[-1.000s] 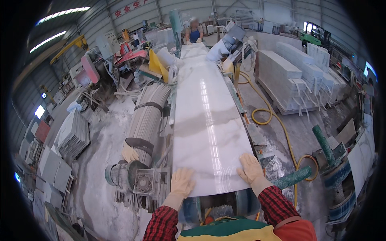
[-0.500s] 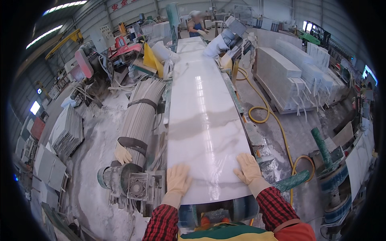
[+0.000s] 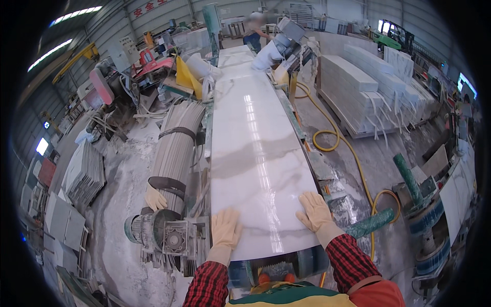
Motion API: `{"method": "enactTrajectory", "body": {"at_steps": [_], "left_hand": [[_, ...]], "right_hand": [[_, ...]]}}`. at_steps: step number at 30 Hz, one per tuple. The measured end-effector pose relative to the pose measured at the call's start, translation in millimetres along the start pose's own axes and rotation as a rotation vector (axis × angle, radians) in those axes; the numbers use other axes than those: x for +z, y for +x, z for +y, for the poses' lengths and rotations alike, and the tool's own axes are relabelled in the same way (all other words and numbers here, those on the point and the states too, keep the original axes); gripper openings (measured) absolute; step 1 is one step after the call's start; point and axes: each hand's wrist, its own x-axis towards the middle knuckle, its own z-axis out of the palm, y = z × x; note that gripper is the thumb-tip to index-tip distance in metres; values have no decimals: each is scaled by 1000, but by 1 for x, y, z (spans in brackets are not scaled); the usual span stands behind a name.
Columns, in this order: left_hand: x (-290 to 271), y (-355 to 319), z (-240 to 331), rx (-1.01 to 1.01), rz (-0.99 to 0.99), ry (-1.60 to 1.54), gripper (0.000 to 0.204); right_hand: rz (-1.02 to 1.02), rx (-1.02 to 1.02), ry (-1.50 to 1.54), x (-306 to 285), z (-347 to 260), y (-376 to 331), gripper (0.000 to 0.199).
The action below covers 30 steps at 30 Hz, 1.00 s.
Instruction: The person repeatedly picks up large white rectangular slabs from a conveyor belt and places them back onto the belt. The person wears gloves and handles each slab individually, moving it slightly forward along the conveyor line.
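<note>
- The slab [image 3: 255,153] is a long white stone sheet with grey veins on the machine bed; its long axis runs straight away from the person, near end just in front of the chest, far end up by another worker [image 3: 254,30]
- left hand [image 3: 225,228] is gloved and lies flat, fingers spread, palm down on the near left corner; gripping nothing, just pressing on top
- right hand [image 3: 314,211] is the same deal, open and flat on the near right edge, sitting a bit further up the slab than the left, so it's the one slightly ahead
- so the whole slab lies forward of both hands; any shove goes along its length
- vs a second ago: both hands sit on the same near-end spots, still flat; the view has tipped so the motor [image 3: 153,233] and the bundled roll [image 3: 176,143] on the left sit higher in frame; a loose glove [image 3: 155,198] rests on that roll
</note>
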Motion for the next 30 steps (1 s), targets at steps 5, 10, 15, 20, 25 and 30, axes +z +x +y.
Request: {"method": "enactTrajectory", "body": {"at_steps": [5, 10, 15, 20, 25, 30], "left_hand": [[4, -4, -2, 13, 13, -13, 56], [5, -7, -2, 25, 52, 11, 51], [-2, -6, 3, 36, 47, -4, 47], [-1, -9, 2, 42, 77, -9, 47], [-2, -15, 2, 7, 21, -30, 50], [-16, -11, 13, 13, 19, -34, 48]], "right_hand": [[1, -4, -4, -4, -4, -2, 66], [7, -6, -5, -6, -7, -4, 66], [32, -10, -9, -4, -5, -9, 66], [11, -2, 19, -8, -9, -10, 66], [-10, 10, 3, -9, -11, -12, 67], [-11, 26, -15, -7, -11, -16, 67]]}}
